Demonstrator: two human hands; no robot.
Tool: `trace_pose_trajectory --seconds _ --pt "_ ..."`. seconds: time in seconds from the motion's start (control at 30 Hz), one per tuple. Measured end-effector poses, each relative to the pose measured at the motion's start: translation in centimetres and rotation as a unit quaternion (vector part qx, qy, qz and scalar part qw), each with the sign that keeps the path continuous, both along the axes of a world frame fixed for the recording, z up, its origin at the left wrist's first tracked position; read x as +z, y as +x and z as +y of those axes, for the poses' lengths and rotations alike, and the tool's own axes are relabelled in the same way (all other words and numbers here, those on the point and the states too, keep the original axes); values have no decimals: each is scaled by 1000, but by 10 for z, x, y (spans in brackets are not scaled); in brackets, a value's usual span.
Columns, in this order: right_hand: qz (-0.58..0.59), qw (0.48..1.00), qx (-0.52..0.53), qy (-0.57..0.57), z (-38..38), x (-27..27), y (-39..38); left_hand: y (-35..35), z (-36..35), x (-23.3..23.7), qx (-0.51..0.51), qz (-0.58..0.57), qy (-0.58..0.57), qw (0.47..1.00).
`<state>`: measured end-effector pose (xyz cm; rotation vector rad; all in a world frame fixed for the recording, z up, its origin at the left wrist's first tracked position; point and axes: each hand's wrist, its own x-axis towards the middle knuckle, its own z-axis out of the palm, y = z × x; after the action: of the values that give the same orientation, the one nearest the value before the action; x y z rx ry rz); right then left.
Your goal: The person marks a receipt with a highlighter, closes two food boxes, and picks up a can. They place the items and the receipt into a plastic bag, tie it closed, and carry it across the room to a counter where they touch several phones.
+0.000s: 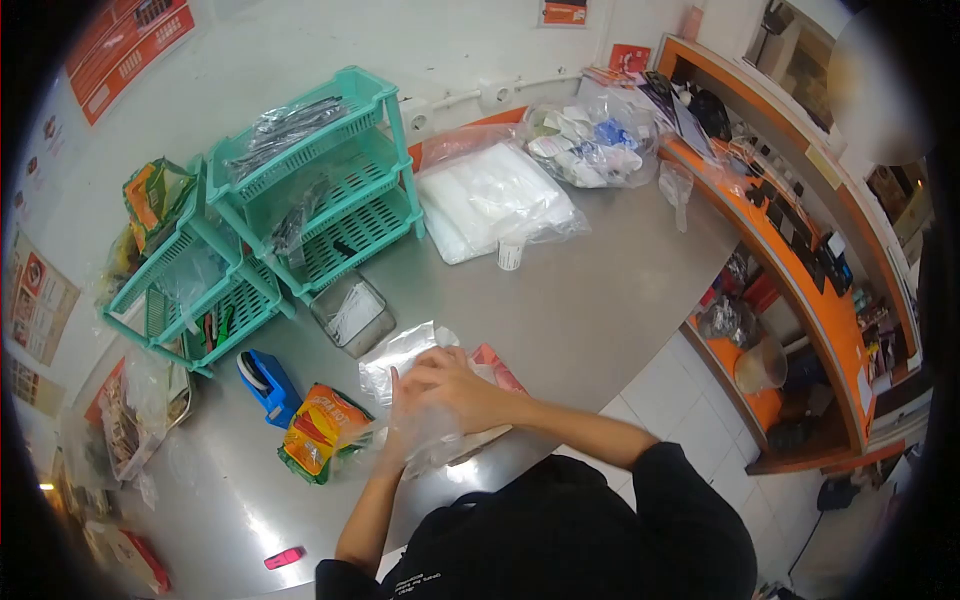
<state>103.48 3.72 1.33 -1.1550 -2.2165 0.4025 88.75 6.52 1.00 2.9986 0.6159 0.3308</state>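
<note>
My right hand [447, 388] reaches across my left hand, its fingers bent over a crumpled piece of clear plastic [432, 430]. My left hand [399, 415] is partly wrapped by this plastic, and its fingers are mostly hidden. Just beyond both hands lies a sheet of silver foil [385, 358]. A red and white packet [498, 370] shows beside my right wrist. Close to my left forearm is an orange and green food packet [325, 432], with a blue tape dispenser [268, 385] behind it.
Green stacked baskets [320, 190] hold plastic packs at the back left. A metal container [352, 313] of wrapped sticks stands before them. White plastic bags [500, 195], a paper cup [510, 254] and a filled clear bag [595, 140] are farther back. A pink marker [284, 558] lies front left.
</note>
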Motion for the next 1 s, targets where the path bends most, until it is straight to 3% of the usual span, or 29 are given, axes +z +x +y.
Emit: trace_pose_trajectory --seconds 0.03,0.07,0.17,0.27,0.3,0.37,0.43,0.47,0.5,0.63,0.8,0.87,0.93,0.97,1.0 --pt "-46 999 27 6 -1 19 -3 2 -4 -4 10 64 106 992" --pt "-93 994 53 12 -1 33 -6 2 -5 -6 7 66 100 993" --pt "-280 944 63 -164 11 48 -13 5 -1 -12 -40 -41 -91 994" --pt "-295 881 285 -235 48 66 -13 13 2 -23 -98 -148 -317 932" --pt "-182 856 383 -295 95 36 -9 17 0 -23 -105 -165 -366 910" --pt "12 862 438 -253 142 7 -9 24 -9 -12 -97 -173 -439 876" --pt "150 925 347 -47 141 6 -17 28 -20 5 -77 -155 -502 848" --pt "209 933 286 66 141 4 -25 28 -9 -7 -108 47 -429 895" --pt "229 946 207 97 134 -2 -32 28 -15 -6 -121 38 -403 906" --pt "220 966 65 -120 115 -63 -38 33 -14 1 -129 -3 -307 943" --pt "192 870 63 -451 118 -102 18 47 11 9 -162 -19 -201 966" --pt "210 869 65 -443 109 -101 49 57 25 12 -188 -27 -178 966" --pt "207 960 -12 -190 72 -66 90 74 45 19 -204 -38 -165 964" --pt "235 947 -158 -151 58 -68 95 82 55 24 -208 -40 -163 964" --pt "160 943 -231 -179 14 -18 77 85 64 27 -211 -46 -155 964"
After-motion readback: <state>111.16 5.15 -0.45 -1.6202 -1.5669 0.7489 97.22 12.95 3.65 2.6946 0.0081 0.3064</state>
